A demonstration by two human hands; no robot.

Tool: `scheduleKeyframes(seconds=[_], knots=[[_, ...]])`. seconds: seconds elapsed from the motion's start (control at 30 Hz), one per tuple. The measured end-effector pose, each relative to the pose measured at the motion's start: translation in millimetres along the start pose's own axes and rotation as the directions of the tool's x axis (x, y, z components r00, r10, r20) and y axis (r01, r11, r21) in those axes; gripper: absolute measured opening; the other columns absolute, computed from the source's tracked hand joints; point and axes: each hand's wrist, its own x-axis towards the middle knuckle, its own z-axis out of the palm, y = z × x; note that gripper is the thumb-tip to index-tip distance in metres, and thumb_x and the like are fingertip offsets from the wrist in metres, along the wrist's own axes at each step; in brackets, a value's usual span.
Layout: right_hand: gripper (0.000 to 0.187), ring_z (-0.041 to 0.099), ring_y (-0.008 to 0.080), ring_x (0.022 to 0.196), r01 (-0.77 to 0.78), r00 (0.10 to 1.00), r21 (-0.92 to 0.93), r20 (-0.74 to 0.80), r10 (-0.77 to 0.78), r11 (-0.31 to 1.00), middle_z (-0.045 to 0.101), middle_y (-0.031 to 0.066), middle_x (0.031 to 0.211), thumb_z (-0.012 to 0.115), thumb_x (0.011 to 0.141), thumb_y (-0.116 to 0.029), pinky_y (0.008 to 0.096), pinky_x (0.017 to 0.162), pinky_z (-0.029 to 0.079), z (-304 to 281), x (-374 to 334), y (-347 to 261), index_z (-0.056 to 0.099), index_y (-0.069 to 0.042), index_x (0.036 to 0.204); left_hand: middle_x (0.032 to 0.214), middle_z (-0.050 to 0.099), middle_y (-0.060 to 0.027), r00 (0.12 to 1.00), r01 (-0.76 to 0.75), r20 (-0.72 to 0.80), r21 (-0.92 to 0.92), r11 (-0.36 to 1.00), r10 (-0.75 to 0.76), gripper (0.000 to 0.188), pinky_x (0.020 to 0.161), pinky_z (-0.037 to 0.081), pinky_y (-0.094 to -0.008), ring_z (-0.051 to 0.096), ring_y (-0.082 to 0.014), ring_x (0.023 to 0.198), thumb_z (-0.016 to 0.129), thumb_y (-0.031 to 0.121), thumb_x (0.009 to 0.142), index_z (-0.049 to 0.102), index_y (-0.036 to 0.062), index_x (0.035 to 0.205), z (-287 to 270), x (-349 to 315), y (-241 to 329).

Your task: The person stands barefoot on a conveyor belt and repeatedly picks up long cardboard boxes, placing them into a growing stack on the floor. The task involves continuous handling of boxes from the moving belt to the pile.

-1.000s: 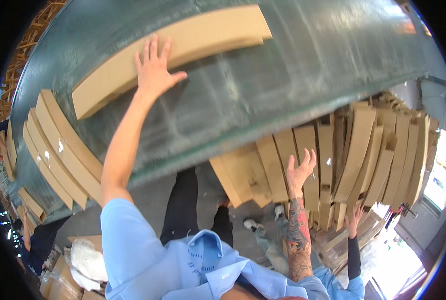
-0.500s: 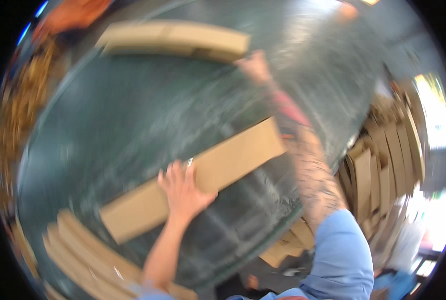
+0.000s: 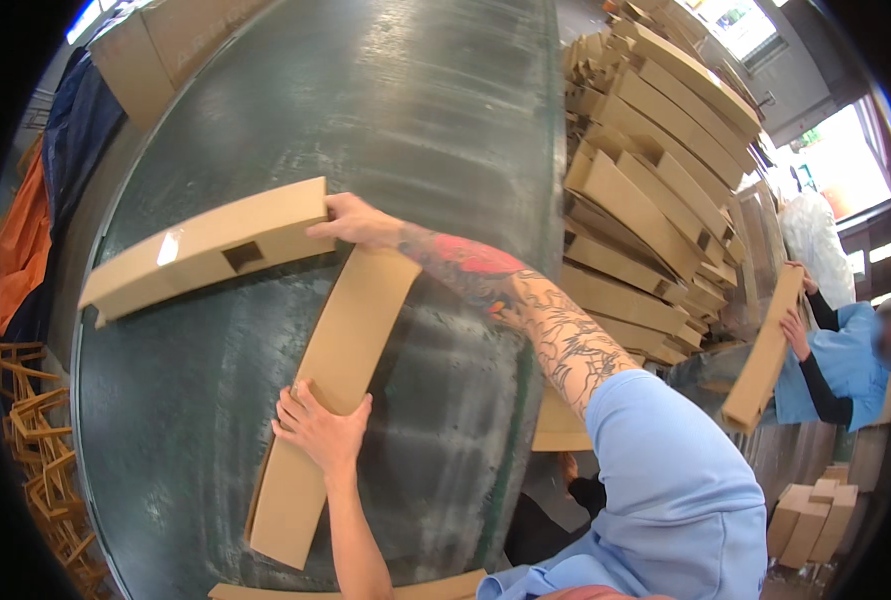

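Note:
My right hand (image 3: 358, 220) grips the right end of a long, narrow cardboard box (image 3: 191, 238), which lies at a slant on the green table and has a small rectangular cutout in its near side. Nearer to me is a second long cardboard box (image 3: 354, 325), plain on top, its far end close beneath my right wrist. My left hand (image 3: 318, 428) spans this second box, fingers over its left edge and thumb at its right. At the bottom edge part of another flat cardboard piece (image 3: 436, 588) shows.
Right of the table (image 3: 446, 130) rises a big pile of long cardboard boxes (image 3: 656, 170). A co-worker in a blue shirt (image 3: 846, 365) holds a long cardboard piece (image 3: 766, 350). Wooden frames (image 3: 41, 430), an orange cloth (image 3: 21, 250) and large cartons (image 3: 156, 55) line the left side.
My view has turned, so the table and boxes appear rotated. The far box in my right hand has come closer to the near box. My left hand stays on the near box.

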Motion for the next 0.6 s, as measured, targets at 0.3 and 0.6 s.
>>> scheduleKeyframes(seconds=[0.3, 0.6], knots=[[0.041, 0.065, 0.0150, 0.101, -0.442, 0.820, -0.448, 0.150, 0.553, 0.777, 0.071, 0.0054, 0.113, 0.075, 0.084, -0.012, 0.0318, 0.091, 0.051, -90.0, -258.9, -47.1, 0.066, -0.001, 0.123, 0.153, 0.035, -0.0119, 0.991, -0.023, 0.122, -0.187, 0.982, 0.047, 0.077, 0.110, 0.022, -0.0607, 0.027, -0.0380, 0.143, 0.089, 0.032, 0.060, 0.062, 0.0235, 0.131, -45.5, -129.8, 27.9], [0.041, 0.068, 0.0204, 0.098, -0.415, 0.619, -0.574, 0.391, 0.681, 0.706, 0.072, 0.0122, 0.104, 0.072, 0.088, -0.015, 0.0342, 0.085, 0.053, -75.8, -475.6, -35.6, 0.059, 0.004, 0.122, 0.144, 0.035, -0.0219, 0.601, 0.727, -0.272, -0.202, 0.656, -0.751, 0.058, 0.108, 0.021, -0.0602, 0.033, -0.0416, 0.134, 0.075, 0.028, 0.083, 0.049, 0.0055, 0.131, -74.9, -342.5, 30.0]])
